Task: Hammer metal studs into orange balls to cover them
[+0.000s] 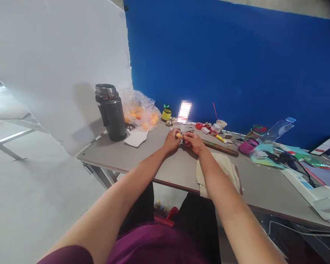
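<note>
The left hand (172, 141) has its fingers curled in around a small pale-yellow rounded piece (178, 135), which shows at the thumb side. Just beside it, the right hand (193, 142) has its thumb and forefinger drawn close together; whether anything fine is pinched there, I cannot tell. The step looks like close two-handed work on that piece, with the left hand steadying and the right doing the detail. Carrying on would seem to call for a firm left hold and small, light fingertip movements on the right.

Just right of the right-hand fingers lies a dark brown wooden strip (222, 148) with some green on it, and nearer the body, under the right forearm, a cream cloth (218, 165). Beyond the fingers stands a lit screen (184, 111), pixelated past reading. Past them to the right, small boxes (215, 128) carry print too small to make out, near a yellow tube (220, 139). Farther right, a dark-framed tablet (325, 146) shows illegible lines. Well left stands a black vacuum flask (111, 113). No brand can be read.
</note>
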Tool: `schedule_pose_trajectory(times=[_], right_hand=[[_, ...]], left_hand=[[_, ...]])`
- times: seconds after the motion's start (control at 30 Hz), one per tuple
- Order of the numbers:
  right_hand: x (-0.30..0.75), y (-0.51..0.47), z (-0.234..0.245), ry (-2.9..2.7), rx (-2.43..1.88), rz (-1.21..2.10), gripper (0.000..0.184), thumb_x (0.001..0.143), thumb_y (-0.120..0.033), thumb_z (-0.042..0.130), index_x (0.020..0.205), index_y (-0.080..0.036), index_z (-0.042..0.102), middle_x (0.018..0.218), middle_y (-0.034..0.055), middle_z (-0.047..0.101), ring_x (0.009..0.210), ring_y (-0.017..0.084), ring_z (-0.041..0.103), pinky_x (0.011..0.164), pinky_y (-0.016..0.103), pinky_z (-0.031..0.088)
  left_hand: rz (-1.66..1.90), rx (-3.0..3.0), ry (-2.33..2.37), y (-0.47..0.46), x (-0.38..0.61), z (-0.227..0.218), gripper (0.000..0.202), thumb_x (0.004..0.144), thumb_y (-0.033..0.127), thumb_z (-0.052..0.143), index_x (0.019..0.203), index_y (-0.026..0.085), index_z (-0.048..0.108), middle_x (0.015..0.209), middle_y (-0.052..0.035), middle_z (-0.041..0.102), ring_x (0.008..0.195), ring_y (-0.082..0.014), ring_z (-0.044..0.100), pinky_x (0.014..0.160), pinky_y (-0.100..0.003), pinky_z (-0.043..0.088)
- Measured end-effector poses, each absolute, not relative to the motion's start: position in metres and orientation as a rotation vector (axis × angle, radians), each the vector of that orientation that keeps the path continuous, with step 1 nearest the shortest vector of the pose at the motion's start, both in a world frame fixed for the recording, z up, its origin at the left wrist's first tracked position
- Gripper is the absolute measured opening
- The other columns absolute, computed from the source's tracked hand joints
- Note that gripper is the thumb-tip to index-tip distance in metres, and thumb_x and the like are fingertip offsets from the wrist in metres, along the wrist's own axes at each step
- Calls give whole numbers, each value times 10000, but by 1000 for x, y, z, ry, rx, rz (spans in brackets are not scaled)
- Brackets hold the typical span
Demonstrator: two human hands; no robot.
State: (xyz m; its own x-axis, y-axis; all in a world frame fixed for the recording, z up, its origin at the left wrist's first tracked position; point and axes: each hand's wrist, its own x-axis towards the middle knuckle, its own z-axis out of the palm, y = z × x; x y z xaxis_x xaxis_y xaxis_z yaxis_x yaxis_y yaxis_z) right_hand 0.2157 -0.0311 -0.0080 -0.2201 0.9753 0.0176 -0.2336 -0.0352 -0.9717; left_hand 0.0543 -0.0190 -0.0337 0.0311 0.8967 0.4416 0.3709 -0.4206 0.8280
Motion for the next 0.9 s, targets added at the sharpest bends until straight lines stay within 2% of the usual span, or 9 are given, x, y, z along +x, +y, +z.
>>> schedule_pose_trajectory(times=[0.2, 0.67, 0.9], right_hand=[[215, -33, -7, -1182, -940, 1478, 498, 441, -411, 1005, 767, -178, 709, 721, -4, 710, 518, 52, 478, 411, 157, 300], [216, -30, -10, -1193, -949, 1476, 502, 470, -418, 1001, 801, -182, 706, 741, 7, 716, 536, 61, 477, 421, 168, 296], [216, -31, -9, -1199, -946, 1486, 494, 458, -412, 996, 792, -187, 710, 749, 16, 725, 542, 67, 472, 433, 178, 290]], left_hand=[[1360, 1787, 1251, -21, 55, -32, 216, 803, 206, 689, 999, 210, 599, 1042, -59, 683, 958, -216, 616, 910, -374, 499], [1352, 1795, 1205, -21, 54, -32, 202, 818, 170, 654, 1007, 207, 593, 1048, -45, 690, 934, -202, 612, 895, -350, 499], [1378, 1801, 1284, -21, 55, -34, 288, 782, 160, 693, 1043, 201, 579, 1061, -57, 663, 925, -196, 600, 875, -341, 491]])
